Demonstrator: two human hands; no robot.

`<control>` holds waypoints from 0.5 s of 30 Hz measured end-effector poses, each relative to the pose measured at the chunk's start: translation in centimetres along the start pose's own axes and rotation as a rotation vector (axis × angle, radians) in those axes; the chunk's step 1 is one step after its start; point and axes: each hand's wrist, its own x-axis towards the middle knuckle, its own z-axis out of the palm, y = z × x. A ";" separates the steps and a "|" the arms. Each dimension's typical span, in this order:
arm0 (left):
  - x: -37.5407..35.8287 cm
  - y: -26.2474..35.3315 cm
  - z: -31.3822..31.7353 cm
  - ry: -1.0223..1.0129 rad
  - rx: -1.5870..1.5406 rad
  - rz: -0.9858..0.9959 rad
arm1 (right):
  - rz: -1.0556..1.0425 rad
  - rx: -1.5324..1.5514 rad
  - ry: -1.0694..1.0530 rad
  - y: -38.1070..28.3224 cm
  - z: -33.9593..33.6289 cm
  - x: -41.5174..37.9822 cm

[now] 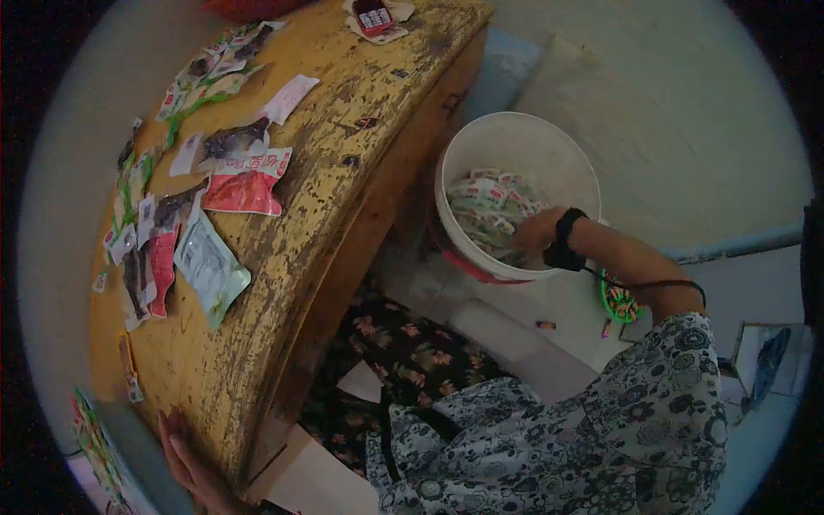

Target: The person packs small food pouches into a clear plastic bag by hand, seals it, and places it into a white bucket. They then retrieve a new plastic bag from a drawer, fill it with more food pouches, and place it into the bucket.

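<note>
My right hand (536, 232) reaches down into a white bucket (525, 133) and touches the small printed plastic packets (489, 196) inside it. Its fingers are mostly out of sight against the packets, so whether they grip one cannot be made out. At the lower left, my left hand (190, 463) rests by the near edge of the worn yellow table (283, 318), fingers stretched out and holding nothing. Several sealed food packets lie on that table, among them a red and white packet (249, 182) and a silvery-white pouch (210, 268).
A red keypad phone (373, 17) lies at the table's far end. On the floor, a green-rimmed basket (620, 300) of small items stands beyond my right forearm. More colourful packets (101, 451) sit at the lower left. The table edge runs between my hands.
</note>
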 end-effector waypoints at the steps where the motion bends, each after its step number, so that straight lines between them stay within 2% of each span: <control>1: 0.0 0.1 -0.1 -0.008 0.017 0.019 | 0.023 -0.017 -0.008 -0.3 -0.3 -0.3; 8: -0.1 1.7 0.9 0.038 -0.079 -0.047 | 0.093 -0.096 0.028 -1.7 -1.7 -1.2; 11: -0.1 0.8 1.0 0.096 -0.165 -0.062 | 0.025 -0.059 0.057 -2.7 -3.8 -2.8; 13: 0.5 1.9 1.4 0.116 -0.156 -0.059 | -0.205 0.147 0.425 -2.4 -4.0 -2.8; 15: 0.2 2.9 0.9 0.105 -0.125 -0.074 | -0.284 0.484 0.653 -4.8 -5.7 -4.0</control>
